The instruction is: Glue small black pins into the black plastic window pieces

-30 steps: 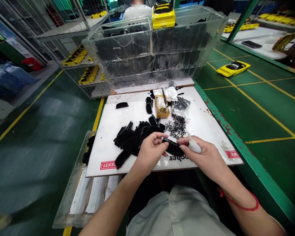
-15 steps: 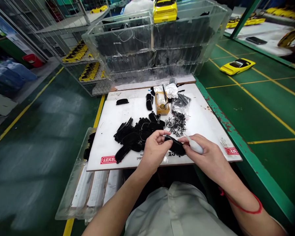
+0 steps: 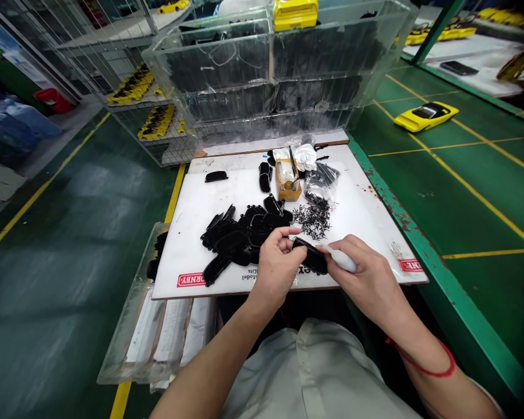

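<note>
My left hand [image 3: 280, 262] pinches one end of a glossy black plastic part [image 3: 311, 256] between thumb and fingers, just above the white board [image 3: 358, 203]. A small white squeeze bottle [image 3: 343, 260] with a narrow tip lies in my right hand [image 3: 362, 270]; its tip points left, at the black part. Those right fingertips also sit close to the part's near end; whether they touch it I cannot tell. Left of my hands spreads a heap of similar black parts [image 3: 233, 241]. Beyond them is a pile of tiny black pieces [image 3: 315, 216].
A small yellow box [image 3: 288, 195] with tools stands beside a plastic bag [image 3: 322, 181]. Large clear bins [image 3: 227, 75] rise behind the board, with a yellow model car body [image 3: 295, 14] on top. Another yellow car [image 3: 425, 116] rests on the green surface at right.
The bottle has shifted slightly left, its tip now closer over the black part. My left hand keeps its hold. The whole view has tilted a little.
</note>
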